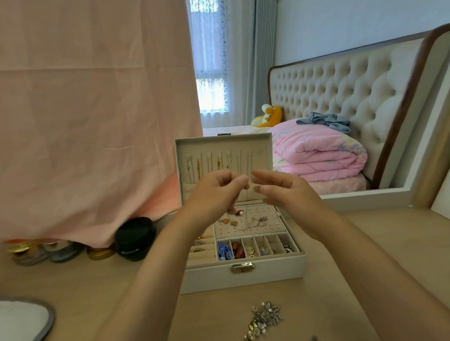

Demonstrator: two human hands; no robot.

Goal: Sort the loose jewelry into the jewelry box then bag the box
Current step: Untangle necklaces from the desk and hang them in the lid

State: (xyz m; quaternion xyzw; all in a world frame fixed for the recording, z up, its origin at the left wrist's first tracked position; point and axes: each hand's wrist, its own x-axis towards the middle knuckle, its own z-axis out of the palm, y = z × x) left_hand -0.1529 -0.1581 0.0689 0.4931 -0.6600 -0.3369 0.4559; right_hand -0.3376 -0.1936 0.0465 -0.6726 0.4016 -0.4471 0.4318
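Note:
A white jewelry box [246, 274] stands open on the wooden table, its lid [224, 154] upright with several thin chains hanging inside. Both my hands are raised in front of the lid. My left hand [214, 194] pinches a thin necklace [240, 212] whose red and white pendant dangles over the box's tray. My right hand [282, 189] hovers beside it with fingers loosely extended toward the chain; whether it touches the chain I cannot tell. Front compartments of the box hold beads, rings and charms. A pile of loose jewelry [260, 325] lies on the table in front of the box.
Left of the box stand a black round case [135, 239] and several small tins [56, 252] under a pink cloth [85, 112]. A grey-rimmed white pad [21, 327] sits at the front left. A bed with a pink quilt [319, 152] is behind the table.

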